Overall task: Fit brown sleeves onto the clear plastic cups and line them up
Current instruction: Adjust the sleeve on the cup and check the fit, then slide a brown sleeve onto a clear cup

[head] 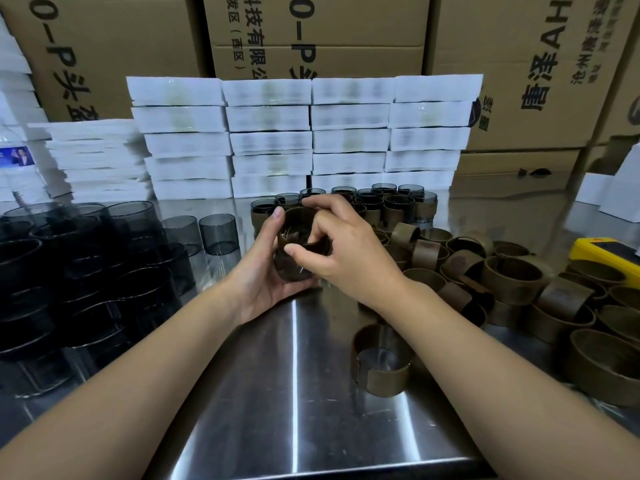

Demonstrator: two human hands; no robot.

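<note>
Above the middle of the steel table [294,393], my left hand [259,271] cradles a smoky clear cup [292,268] from below and the left. My right hand [343,244] pinches a brown sleeve [299,220] that wraps the cup's upper part. Bare dark cups [104,265] crowd the left side, two of them [201,233] standing apart. Loose brown sleeves [512,282] are heaped on the right, and one sleeve [381,362] stands alone under my right forearm. Sleeved cups [381,202] stand in rows behind my hands.
Stacks of white flat boxes [304,140] form a wall at the back, with more [97,157] on the left. Large cardboard cartons [311,32] rise behind them. A yellow object [602,251] lies at the right edge. White boxes [609,192] sit far right.
</note>
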